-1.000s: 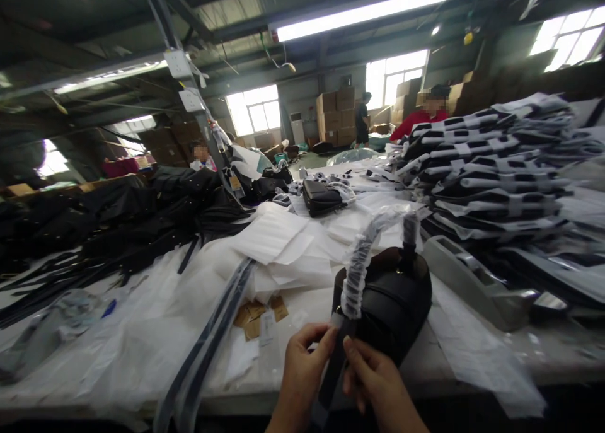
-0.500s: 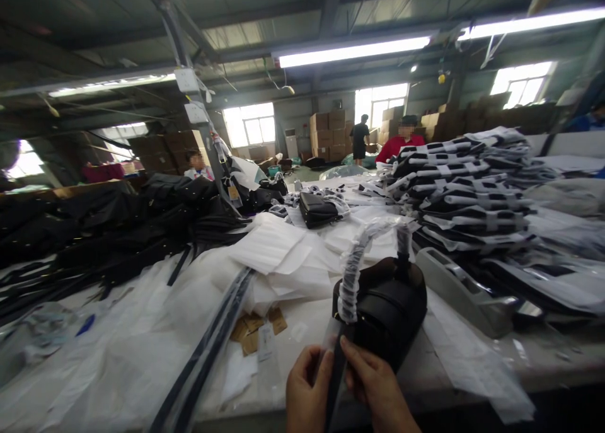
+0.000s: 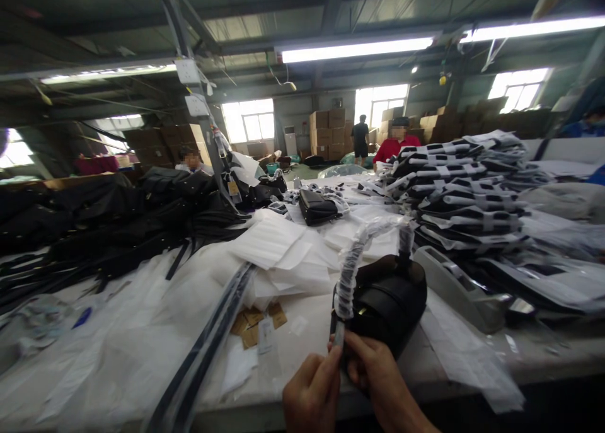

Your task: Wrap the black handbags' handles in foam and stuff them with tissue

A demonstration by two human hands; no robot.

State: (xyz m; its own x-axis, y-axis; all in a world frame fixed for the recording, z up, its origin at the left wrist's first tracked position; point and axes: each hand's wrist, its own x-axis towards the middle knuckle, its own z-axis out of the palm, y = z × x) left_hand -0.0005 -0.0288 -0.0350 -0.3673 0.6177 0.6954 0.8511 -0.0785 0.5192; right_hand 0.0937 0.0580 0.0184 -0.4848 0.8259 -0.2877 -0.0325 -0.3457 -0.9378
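A black handbag [image 3: 390,307] sits at the table's front edge, its arched handle [image 3: 348,282] wrapped in clear plastic film. Close to the near base of that handle, my left hand [image 3: 312,386] is closed in a pinch on a short greyish plastic-covered strip [image 3: 339,333]. My right hand [image 3: 375,370] grips the near side of the handbag beside the same strip, thumb and forefinger next to the left fingertips. Its other fingers curl under and are partly hidden. Whether the strip is strap or loose film, I cannot tell.
White foam sheets [image 3: 267,237] and long black straps in plastic [image 3: 208,345] lie to the left, near brown tags [image 3: 250,326]. A grey tape dispenser [image 3: 460,291] and a tall wrapped stack [image 3: 467,193] stand right. Black bags [image 3: 94,212] are piled left. A person in red [image 3: 397,146] is beyond.
The dark strip held upright between my hands no longer shows its length; a short greyish piece shows at the handle base instead. Both hands have shifted slightly, the left fingers nearer the handle.
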